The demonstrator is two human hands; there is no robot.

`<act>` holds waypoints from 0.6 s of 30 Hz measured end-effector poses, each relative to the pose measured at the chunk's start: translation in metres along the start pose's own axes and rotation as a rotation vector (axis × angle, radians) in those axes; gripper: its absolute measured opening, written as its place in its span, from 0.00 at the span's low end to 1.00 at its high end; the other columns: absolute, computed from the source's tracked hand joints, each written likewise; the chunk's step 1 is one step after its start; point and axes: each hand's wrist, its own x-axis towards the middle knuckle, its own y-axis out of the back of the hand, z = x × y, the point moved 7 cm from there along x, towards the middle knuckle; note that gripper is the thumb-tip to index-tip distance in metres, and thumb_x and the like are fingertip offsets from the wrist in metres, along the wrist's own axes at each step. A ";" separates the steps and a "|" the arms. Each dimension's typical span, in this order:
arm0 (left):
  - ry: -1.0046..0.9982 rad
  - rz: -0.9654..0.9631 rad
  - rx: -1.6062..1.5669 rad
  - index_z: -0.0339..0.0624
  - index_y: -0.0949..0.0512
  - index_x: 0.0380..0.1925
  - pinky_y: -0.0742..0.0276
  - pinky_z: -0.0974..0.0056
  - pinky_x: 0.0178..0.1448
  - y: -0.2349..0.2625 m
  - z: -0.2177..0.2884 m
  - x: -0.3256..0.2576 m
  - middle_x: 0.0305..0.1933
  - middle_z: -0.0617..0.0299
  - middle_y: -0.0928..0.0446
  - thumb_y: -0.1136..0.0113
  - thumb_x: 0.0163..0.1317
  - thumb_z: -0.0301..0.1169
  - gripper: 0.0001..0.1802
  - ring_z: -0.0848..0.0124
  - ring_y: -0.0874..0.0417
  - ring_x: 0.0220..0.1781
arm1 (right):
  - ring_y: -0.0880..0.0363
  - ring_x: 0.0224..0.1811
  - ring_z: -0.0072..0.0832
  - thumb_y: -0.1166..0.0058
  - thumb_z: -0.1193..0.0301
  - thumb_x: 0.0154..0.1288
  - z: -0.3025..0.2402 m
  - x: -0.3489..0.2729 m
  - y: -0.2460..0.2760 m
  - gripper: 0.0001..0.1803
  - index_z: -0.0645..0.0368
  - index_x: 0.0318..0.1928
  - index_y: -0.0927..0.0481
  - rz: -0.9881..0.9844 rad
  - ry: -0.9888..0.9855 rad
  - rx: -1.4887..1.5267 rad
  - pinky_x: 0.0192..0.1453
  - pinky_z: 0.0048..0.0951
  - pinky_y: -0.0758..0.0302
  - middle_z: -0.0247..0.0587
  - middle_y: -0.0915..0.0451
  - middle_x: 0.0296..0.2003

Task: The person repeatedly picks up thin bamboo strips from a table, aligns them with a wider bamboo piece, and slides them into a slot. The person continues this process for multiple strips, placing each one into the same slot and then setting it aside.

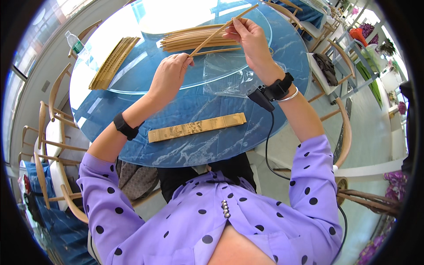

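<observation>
A long, thin wooden chopstick (pixel 211 37) slants between my hands above the glass turntable; whether it is one stick or a pair pressed together is hard to tell. My left hand (pixel 171 73) pinches its lower end. Higher up, my right hand (pixel 250 39) grips it near the far end with thumb and fingers. Beneath and behind lies a pile of chopsticks (pixel 190 39) on the glass. Tan paper sleeves (pixel 114 62) are stacked in a fanned row at the left. Closer to me, a flat stack of tan printed sleeves (pixel 197 127) lies across the blue tablecloth.
A crumpled clear plastic bag (pixel 230 83) lies below my right hand, partly over the edge of the raised glass turntable (pixel 154 86). Wooden chairs (pixel 55 145) stand around the round table. A plastic bottle (pixel 74 42) is at the far left. A black cable (pixel 267 145) hangs from my right wrist.
</observation>
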 end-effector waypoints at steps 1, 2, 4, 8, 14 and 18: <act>0.019 -0.006 0.016 0.34 0.23 0.34 0.26 0.51 0.52 -0.003 -0.002 0.004 0.31 0.52 0.21 0.52 0.78 0.34 0.16 0.55 0.20 0.42 | 0.15 0.35 0.20 0.46 0.61 0.78 0.009 -0.005 0.010 0.14 0.60 0.44 0.17 0.006 -0.089 -0.075 0.37 0.23 0.17 0.32 0.15 0.33; -0.018 -0.017 0.074 0.34 0.24 0.33 0.26 0.52 0.49 -0.009 -0.009 0.009 0.31 0.51 0.22 0.52 0.78 0.34 0.17 0.55 0.20 0.39 | 0.16 0.34 0.19 0.46 0.60 0.78 0.015 -0.011 0.023 0.15 0.59 0.42 0.16 0.015 -0.176 -0.152 0.35 0.23 0.17 0.31 0.15 0.32; -0.074 -0.039 0.218 0.33 0.26 0.31 0.26 0.53 0.42 -0.014 -0.038 0.009 0.29 0.50 0.23 0.52 0.78 0.34 0.17 0.56 0.21 0.35 | 0.16 0.32 0.24 0.42 0.57 0.75 0.014 -0.016 0.020 0.16 0.57 0.39 0.15 -0.158 -0.075 -0.667 0.30 0.27 0.20 0.32 0.16 0.29; -0.100 -0.159 0.259 0.33 0.28 0.30 0.25 0.54 0.45 -0.026 -0.047 0.008 0.31 0.49 0.23 0.48 0.75 0.29 0.13 0.53 0.21 0.38 | 0.16 0.36 0.34 0.36 0.63 0.68 -0.009 -0.052 -0.026 0.11 0.58 0.39 0.17 -0.169 0.775 -1.085 0.37 0.31 0.20 0.39 0.16 0.35; -0.055 -0.208 0.145 0.33 0.25 0.31 0.23 0.55 0.52 -0.031 -0.049 0.003 0.34 0.50 0.22 0.45 0.74 0.31 0.13 0.54 0.20 0.43 | 0.17 0.43 0.39 0.36 0.69 0.65 0.059 -0.046 -0.044 0.08 0.60 0.39 0.18 -0.502 0.558 -0.964 0.48 0.36 0.19 0.40 0.19 0.37; -0.007 -0.110 0.256 0.33 0.21 0.37 0.25 0.55 0.57 -0.015 -0.066 -0.010 0.40 0.52 0.23 0.43 0.74 0.34 0.13 0.56 0.23 0.48 | 0.18 0.43 0.39 0.37 0.70 0.65 0.070 -0.027 -0.059 0.06 0.60 0.37 0.16 -0.556 0.554 -0.977 0.50 0.36 0.19 0.39 0.20 0.37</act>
